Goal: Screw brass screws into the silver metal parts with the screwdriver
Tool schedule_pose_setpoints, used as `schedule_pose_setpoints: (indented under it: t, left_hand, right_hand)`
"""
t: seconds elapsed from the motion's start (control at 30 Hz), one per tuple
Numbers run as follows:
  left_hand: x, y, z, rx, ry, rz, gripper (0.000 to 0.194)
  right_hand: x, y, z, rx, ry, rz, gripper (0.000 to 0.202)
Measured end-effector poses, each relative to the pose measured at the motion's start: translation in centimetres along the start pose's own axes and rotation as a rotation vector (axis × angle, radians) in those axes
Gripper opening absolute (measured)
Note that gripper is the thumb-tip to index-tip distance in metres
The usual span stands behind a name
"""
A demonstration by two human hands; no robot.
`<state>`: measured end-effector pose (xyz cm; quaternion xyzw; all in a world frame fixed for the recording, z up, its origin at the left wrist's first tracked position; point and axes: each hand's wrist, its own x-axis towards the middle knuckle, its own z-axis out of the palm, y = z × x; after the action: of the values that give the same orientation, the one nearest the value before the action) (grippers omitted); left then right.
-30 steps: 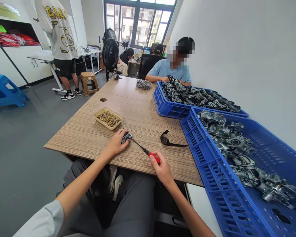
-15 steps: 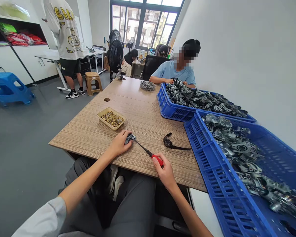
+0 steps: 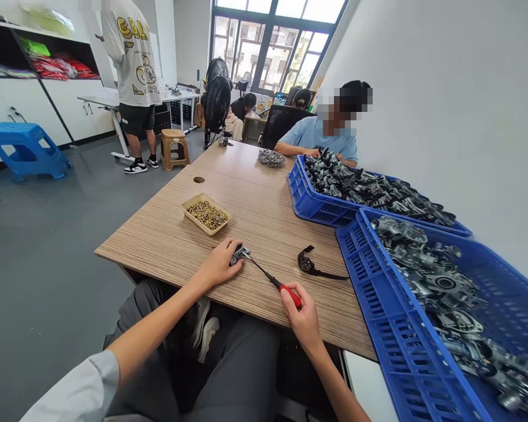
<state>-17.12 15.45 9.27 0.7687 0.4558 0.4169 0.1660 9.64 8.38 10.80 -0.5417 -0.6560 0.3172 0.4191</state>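
Observation:
On the wooden table [image 3: 158, 234], near its front edge, my left hand [image 3: 219, 265] is closed on a small grey metal part [image 3: 239, 254]. My right hand [image 3: 304, 319] grips the red handle of a screwdriver [image 3: 291, 296], whose long dark shaft slants up and left. Its tip meets the metal part, though the exact contact point is too small to make out. Behind my left hand sits a cream tray [image 3: 195, 221] of brass-coloured screws [image 3: 209, 215]. A black wristwatch [image 3: 307, 264] lies to the right of the metal part.
Two blue crates [image 3: 317, 208] [image 3: 381, 308] of metal parts line the right side. Beyond them a person in light blue [image 3: 310, 135] sits near a clear bag of small parts [image 3: 271, 158]. Another person [image 3: 136, 64] stands at the far left, near black fans [image 3: 217, 99].
The whole view has shifted slightly, so things appear lower and further right. Both hands keep their hold, and the screwdriver stays at the metal part.

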Motion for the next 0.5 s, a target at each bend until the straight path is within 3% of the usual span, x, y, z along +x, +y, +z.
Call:
schedule_pose_setpoints:
  t: [0.5]
  left_hand:
    - [0.0,-0.07,-0.25,-0.027,-0.001,-0.013,0.041]
  right_hand:
    - [-0.23,-0.44,0.03,0.002,-0.002,0.021,0.035]
